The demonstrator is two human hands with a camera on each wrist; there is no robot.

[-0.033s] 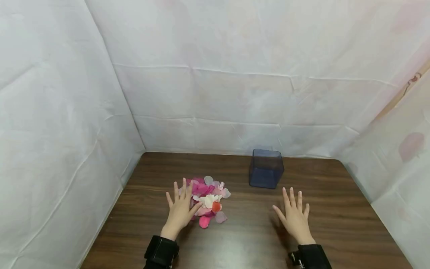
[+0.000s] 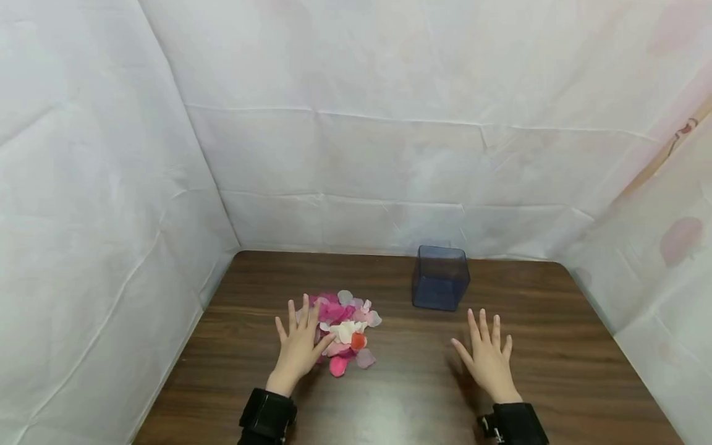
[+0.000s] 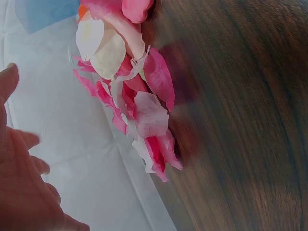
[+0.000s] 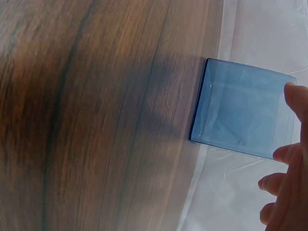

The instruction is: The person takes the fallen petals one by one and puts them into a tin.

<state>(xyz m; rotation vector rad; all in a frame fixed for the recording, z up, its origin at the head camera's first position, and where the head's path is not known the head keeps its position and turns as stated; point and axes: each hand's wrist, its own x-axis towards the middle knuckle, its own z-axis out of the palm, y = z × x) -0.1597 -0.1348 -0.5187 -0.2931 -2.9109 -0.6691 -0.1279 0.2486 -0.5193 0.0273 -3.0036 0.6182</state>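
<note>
A loose heap of petals point(image 2: 340, 313) in pink, magenta, white and pale lilac, with one orange-red petal point(image 2: 358, 341), lies left of the middle of the table. My left hand point(image 2: 298, 351) is spread with straight fingers at the heap's left side, overlapping its edge in the head view. In the left wrist view the petals point(image 3: 151, 115) show beside the fingers, and the hand holds nothing. My right hand point(image 2: 489, 364), also spread and holding nothing, hovers over the table's right half. Beyond its fingertips stands a see-through blue square box point(image 2: 439, 292), its inside visible through the walls.
The dark wood-grain table point(image 2: 400, 395) has rounded far corners. White creased cloth point(image 2: 356, 161) hangs behind it and along both sides. The box stands close to the far edge. Each wrist wears a black band point(image 2: 268, 413).
</note>
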